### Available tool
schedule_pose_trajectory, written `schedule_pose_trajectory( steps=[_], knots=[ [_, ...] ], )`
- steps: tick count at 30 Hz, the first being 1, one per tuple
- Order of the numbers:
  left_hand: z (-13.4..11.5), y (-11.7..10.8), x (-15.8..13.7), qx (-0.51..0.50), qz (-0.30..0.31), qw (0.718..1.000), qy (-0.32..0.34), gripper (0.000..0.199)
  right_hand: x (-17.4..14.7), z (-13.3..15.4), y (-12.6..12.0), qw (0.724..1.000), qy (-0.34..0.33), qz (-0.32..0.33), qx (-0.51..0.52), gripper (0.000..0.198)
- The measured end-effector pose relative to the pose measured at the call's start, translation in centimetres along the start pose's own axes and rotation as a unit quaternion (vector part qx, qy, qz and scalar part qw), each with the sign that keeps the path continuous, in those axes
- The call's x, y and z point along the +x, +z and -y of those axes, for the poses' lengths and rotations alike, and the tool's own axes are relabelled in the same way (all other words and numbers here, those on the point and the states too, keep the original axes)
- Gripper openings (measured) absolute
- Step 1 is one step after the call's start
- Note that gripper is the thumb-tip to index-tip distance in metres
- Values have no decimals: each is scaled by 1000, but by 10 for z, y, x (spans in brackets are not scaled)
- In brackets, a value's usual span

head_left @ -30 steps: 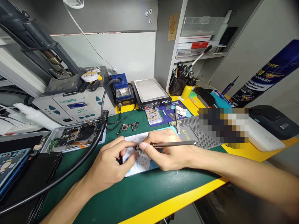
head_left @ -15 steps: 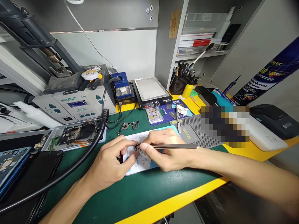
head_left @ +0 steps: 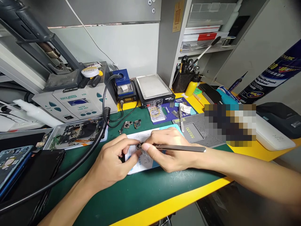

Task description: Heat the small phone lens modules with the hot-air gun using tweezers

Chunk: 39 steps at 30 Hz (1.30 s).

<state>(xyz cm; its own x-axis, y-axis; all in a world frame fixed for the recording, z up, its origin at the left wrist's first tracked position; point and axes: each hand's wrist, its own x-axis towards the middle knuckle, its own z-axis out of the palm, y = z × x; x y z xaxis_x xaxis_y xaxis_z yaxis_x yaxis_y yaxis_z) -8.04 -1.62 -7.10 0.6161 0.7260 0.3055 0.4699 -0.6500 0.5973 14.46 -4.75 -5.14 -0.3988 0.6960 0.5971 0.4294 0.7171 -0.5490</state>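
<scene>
Between the fingers and thumb of my left hand (head_left: pixel 117 153) is a small dark square part (head_left: pixel 139 145), which looks like a camera module. My right hand (head_left: pixel 164 150) grips a pair of metal tweezers (head_left: pixel 181 147), their tips meeting the part and their rear end pointing right over my wrist. Under both hands lies a white and light-blue printed card (head_left: pixel 147 163) on the green mat (head_left: pixel 122 201). Two small camera modules (head_left: pixel 131 124) rest on the mat just beyond my hands. The tweezer tips are mostly hidden by my fingers.
A black cable (head_left: pixel 77 164) arcs across the left side. Behind stand a hot-air station (head_left: pixel 77 106), a soldering iron stand (head_left: pixel 123 83) and a flat heating plate (head_left: pixel 154 86). At left sits a tray (head_left: pixel 77 133) of circuit boards. Another pair of tweezers (head_left: pixel 181 117) lies near a perforated grey mat (head_left: pixel 211 135).
The view has shifted slightly. Both hands keep nearly the same pose at the small part, and the rear end of the tweezers sits a little farther right.
</scene>
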Motion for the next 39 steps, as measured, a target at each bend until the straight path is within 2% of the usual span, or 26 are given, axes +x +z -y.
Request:
schedule_pose_trajectory(
  steps=[33,39],
  knots=[
    [1,2,2,-7,-10,1000,12,17,-1,-1,0,1000,-10,-9,9,24],
    [2,2,1,-10,-7,1000,9,19,1,0,-2,1000,-7,9,8,25]
  ],
)
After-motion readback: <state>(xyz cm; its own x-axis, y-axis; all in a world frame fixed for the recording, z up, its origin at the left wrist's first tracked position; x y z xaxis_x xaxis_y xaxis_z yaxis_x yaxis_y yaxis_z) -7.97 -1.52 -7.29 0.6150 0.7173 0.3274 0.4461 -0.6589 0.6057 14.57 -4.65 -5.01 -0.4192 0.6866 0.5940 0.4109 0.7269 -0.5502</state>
